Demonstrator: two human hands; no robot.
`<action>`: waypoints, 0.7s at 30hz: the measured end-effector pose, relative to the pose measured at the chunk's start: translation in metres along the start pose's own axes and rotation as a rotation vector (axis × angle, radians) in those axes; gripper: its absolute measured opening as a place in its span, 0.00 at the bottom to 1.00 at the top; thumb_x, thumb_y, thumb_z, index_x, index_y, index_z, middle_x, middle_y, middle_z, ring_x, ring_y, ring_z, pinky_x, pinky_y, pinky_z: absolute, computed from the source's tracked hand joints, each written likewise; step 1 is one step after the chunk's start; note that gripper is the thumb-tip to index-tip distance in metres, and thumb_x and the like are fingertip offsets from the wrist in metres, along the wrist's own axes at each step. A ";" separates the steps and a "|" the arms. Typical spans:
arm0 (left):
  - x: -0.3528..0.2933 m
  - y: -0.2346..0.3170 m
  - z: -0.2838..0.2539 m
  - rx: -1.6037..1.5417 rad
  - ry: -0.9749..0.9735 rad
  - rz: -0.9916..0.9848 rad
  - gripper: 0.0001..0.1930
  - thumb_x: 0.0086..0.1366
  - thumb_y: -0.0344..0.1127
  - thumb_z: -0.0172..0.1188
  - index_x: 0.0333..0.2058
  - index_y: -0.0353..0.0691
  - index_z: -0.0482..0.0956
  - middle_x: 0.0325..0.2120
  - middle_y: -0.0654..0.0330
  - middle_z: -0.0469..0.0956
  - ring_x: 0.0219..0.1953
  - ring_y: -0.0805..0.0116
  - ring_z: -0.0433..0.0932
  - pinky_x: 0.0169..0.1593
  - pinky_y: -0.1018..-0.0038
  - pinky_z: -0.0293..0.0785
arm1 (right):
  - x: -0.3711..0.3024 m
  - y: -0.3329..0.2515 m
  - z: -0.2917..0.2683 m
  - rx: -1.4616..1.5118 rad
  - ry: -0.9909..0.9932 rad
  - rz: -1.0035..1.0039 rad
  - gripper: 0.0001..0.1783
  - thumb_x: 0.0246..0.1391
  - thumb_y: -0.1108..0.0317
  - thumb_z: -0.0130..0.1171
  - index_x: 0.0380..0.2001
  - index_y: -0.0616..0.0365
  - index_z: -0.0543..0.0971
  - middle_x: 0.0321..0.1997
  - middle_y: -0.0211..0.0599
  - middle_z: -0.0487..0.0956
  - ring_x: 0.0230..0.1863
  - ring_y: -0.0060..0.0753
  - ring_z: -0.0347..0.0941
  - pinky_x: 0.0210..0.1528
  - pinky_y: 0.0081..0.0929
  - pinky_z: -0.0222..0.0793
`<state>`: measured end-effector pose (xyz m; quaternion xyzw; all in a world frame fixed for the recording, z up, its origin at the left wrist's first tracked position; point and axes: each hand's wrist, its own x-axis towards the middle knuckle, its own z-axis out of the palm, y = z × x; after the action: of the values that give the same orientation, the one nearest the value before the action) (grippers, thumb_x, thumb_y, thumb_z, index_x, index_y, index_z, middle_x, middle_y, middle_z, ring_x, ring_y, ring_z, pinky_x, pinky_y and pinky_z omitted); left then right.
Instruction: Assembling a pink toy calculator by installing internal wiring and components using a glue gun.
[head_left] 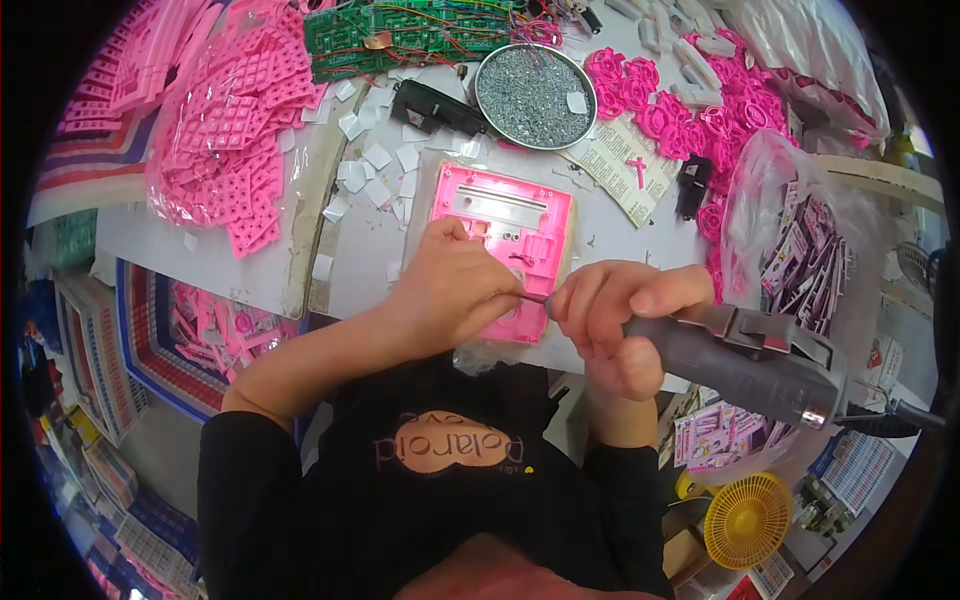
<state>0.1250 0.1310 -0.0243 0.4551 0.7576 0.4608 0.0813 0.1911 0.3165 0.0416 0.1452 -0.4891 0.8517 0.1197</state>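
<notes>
My right hand (620, 310) is wrapped round a grey electric screwdriver (735, 365), which lies sideways with its bit pointing left. The thin bit reaches the fingertips of my left hand (455, 290), where thumb and fingers are pinched together. Whatever they pinch is too small or hidden to make out. Under both hands lies an open pink plastic housing (548, 270), hollow side up, with a metal strip (500, 205) across its far part. My left hand covers much of its left and middle.
A round dish (535, 148) of small metal screws stands beyond the housing. Green circuit boards (400, 40) with wires lie at the back. Bagged pink parts (230, 130) are at left, loose pink parts (660, 110) at far right. White pieces (376, 156) and a black part (435, 110) lie nearby.
</notes>
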 end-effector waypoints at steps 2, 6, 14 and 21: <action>-0.001 -0.002 0.001 0.017 -0.009 0.003 0.06 0.56 0.36 0.69 0.32 0.49 0.82 0.26 0.68 0.79 0.33 0.70 0.78 0.53 0.61 0.61 | -0.002 0.002 0.003 -0.035 0.003 0.012 0.17 0.59 0.70 0.65 0.47 0.54 0.69 0.23 0.36 0.73 0.24 0.32 0.70 0.31 0.35 0.71; 0.003 0.002 0.005 0.202 0.086 0.018 0.10 0.52 0.40 0.72 0.31 0.48 0.81 0.31 0.67 0.79 0.41 0.68 0.77 0.58 0.58 0.61 | -0.005 0.013 -0.005 -0.067 -0.049 -0.019 0.17 0.58 0.74 0.62 0.47 0.56 0.67 0.25 0.37 0.73 0.25 0.31 0.70 0.32 0.34 0.71; 0.000 -0.023 0.006 0.319 -0.117 0.305 0.10 0.51 0.40 0.69 0.31 0.46 0.82 0.38 0.68 0.78 0.48 0.64 0.75 0.63 0.50 0.57 | -0.019 0.041 -0.018 -0.199 0.014 -0.038 0.15 0.55 0.78 0.61 0.43 0.60 0.68 0.28 0.38 0.74 0.27 0.31 0.73 0.33 0.31 0.73; -0.004 -0.012 -0.001 0.484 -0.189 0.345 0.06 0.54 0.38 0.61 0.27 0.46 0.84 0.35 0.66 0.78 0.50 0.62 0.75 0.65 0.49 0.59 | -0.019 0.055 -0.016 -0.517 -0.129 -0.109 0.12 0.51 0.75 0.67 0.35 0.59 0.73 0.24 0.38 0.77 0.24 0.33 0.76 0.29 0.28 0.73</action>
<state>0.1196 0.1254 -0.0347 0.6240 0.7459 0.2295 -0.0390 0.1878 0.3025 -0.0168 0.1897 -0.6886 0.6797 0.1671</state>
